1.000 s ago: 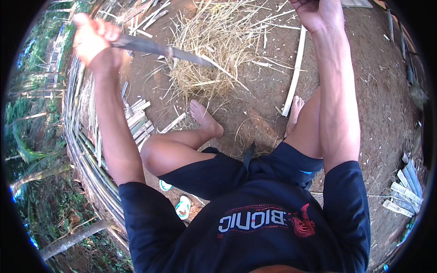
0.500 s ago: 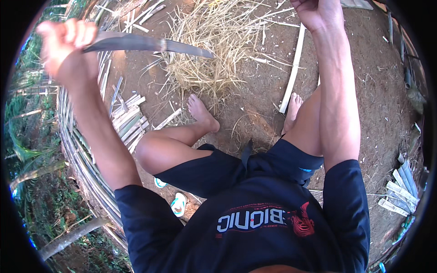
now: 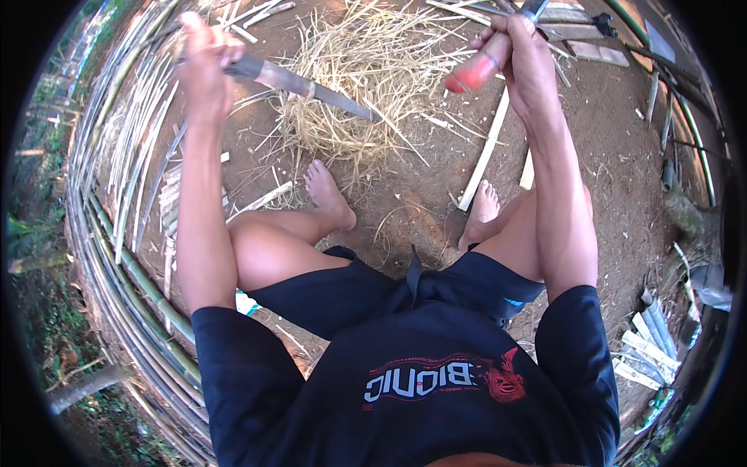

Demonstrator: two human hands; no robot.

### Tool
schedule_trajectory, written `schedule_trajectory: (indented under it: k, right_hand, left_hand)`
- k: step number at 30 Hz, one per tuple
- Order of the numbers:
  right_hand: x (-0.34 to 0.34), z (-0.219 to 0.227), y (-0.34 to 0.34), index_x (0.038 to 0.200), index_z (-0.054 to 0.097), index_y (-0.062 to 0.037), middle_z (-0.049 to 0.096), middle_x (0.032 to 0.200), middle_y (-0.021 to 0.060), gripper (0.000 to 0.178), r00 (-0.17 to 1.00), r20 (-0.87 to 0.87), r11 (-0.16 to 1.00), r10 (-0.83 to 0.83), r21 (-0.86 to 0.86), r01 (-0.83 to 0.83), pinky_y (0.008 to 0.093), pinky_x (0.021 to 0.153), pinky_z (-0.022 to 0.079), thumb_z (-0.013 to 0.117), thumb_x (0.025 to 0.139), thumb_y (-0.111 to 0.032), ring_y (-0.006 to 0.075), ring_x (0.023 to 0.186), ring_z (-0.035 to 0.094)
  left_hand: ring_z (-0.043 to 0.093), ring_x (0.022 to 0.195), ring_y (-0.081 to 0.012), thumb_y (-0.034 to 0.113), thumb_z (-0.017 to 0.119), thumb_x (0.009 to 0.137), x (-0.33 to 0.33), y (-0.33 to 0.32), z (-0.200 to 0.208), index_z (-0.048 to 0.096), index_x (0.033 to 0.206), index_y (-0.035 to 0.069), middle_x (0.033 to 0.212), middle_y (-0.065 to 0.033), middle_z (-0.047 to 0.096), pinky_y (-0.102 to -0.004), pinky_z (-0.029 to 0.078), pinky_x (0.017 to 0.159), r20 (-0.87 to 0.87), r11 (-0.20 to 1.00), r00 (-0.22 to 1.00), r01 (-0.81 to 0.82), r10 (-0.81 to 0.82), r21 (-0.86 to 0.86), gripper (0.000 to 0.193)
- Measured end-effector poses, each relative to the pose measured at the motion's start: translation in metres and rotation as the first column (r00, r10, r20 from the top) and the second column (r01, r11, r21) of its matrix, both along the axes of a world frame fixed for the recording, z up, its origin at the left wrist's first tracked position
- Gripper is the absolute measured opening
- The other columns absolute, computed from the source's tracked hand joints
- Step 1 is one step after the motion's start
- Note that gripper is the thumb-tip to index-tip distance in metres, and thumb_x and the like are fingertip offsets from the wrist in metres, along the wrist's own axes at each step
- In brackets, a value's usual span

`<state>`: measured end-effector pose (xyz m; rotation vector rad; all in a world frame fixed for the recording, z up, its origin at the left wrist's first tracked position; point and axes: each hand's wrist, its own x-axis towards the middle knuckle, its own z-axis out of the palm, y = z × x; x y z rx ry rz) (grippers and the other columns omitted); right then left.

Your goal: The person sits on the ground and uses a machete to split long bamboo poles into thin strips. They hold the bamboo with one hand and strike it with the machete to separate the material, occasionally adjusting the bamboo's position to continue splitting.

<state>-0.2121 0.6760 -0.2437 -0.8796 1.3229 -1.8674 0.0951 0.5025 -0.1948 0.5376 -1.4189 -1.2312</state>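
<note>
My left hand (image 3: 208, 66) is raised at the upper left, its fingers closed around one end of a long, tapering, dark brown sheath (image 3: 292, 81). A pale band rings the sheath, and its pointed tip reaches over the straw, pointing right. At the upper right my right hand (image 3: 531, 66) grips a knife by its handle (image 3: 480, 68). The handle's rounded red end sticks out to the left of the fist. Beyond the fist, a bit of grey metal runs up to the picture's top edge, where the rest is cut off. Knife and sheath are apart.
Loose straw (image 3: 342, 128) lies on the dirt in front of my bare feet. A pale split bamboo strip (image 3: 489, 152) is by my right foot. Long bamboo poles (image 3: 128, 272) curve along the left side. Cut slats (image 3: 650, 350) are stacked at the lower right.
My left hand has moved right and slightly up with the sheath. My right hand sits lower in the picture, so the knife's red-ended handle now shows. The whole view has shifted a little.
</note>
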Motion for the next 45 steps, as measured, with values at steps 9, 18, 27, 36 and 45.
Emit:
schedule_trajectory:
  k: [9,18,27,36,45]
  right_hand:
    - [0.031,0.017,0.026,0.088,0.053,-0.0053,0.053,0.063,0.0004,0.010,0.969,0.155,0.913,0.195,0.333,-0.237,0.0256,0.046,0.047,0.057,0.087,-0.014,0.0097,0.047,0.050]
    - [0.068,0.119,-0.011,0.088,0.055,-0.0060,0.052,0.064,0.0000,0.014,0.915,-0.230,0.927,0.331,0.261,-0.270,0.0239,0.049,0.044,0.057,0.087,-0.019,0.0102,0.050,0.049]
    - [0.108,0.099,-0.015,0.073,0.055,-0.0019,0.053,0.058,0.0048,0.013,0.811,-0.311,0.861,0.496,0.299,-0.412,0.0251,0.046,0.043,0.058,0.079,-0.013,0.0134,0.046,0.051]
    - [0.040,-0.036,-0.027,0.090,0.055,-0.0009,0.053,0.062,0.0014,0.020,0.816,-0.425,0.888,0.393,0.405,-0.217,0.0250,0.045,0.043,0.058,0.079,-0.018,0.0075,0.047,0.050]
    - [0.051,-0.107,-0.040,0.088,0.057,-0.0011,0.050,0.059,-0.0011,0.019,0.794,-0.179,0.760,0.581,0.467,-0.452,0.0256,0.043,0.038,0.062,0.080,-0.017,0.0075,0.046,0.048]
  left_hand:
    - [0.060,0.091,-0.0134,0.037,0.055,0.097,0.056,-0.006,-0.026,0.056,0.121,0.011,0.095,-0.0058,0.067,-0.0291,0.046,0.083,0.178,0.974,0.960,-0.203,0.218,-0.100,0.035]
    - [0.057,0.065,-0.0122,0.046,0.058,0.092,0.104,0.003,-0.020,0.050,0.125,0.004,0.090,-0.0056,0.062,-0.0260,0.046,0.045,0.260,0.889,0.855,-0.458,0.449,-0.030,0.054]
    - [0.064,0.078,-0.0165,0.030,0.068,0.090,0.101,-0.006,-0.021,0.060,0.091,0.003,0.084,-0.0088,0.064,-0.0322,0.054,0.077,0.335,0.941,0.887,-0.337,0.318,-0.001,0.028]
    - [0.067,0.080,-0.0213,0.019,0.066,0.091,0.063,0.026,0.009,0.058,0.104,-0.008,0.090,-0.0165,0.063,-0.0296,0.056,0.081,0.516,0.881,0.744,-0.471,0.425,-0.048,0.031]
    - [0.066,0.081,-0.0122,0.014,0.065,0.091,0.095,0.061,0.028,0.061,0.115,-0.002,0.091,-0.0067,0.070,-0.0249,0.052,0.078,0.616,0.900,0.691,-0.429,0.379,-0.074,0.029]
